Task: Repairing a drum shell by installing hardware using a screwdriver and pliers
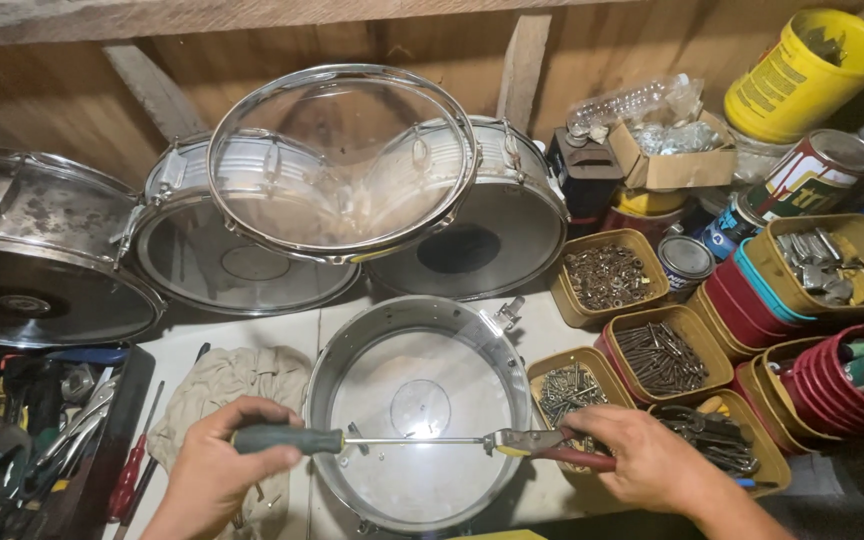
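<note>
A chrome snare drum shell [324, 400] with a clear head lies flat on the white bench in front of me. My left hand [214, 470] grips the dark green handle of a screwdriver [287, 439], whose long shaft runs to the right across the drum. My right hand [652, 462] holds red-handled pliers [537, 445], their jaws closed at the screwdriver's tip near the drum's right rim.
Several drums [42, 250] lean against the wooden back wall. Tubs of screws and bolts [607, 277] and stacked red and tan containers [802, 350] fill the right side. A tool tray [42, 440] and a red screwdriver [130, 475] lie left, next to a beige rag [222, 385].
</note>
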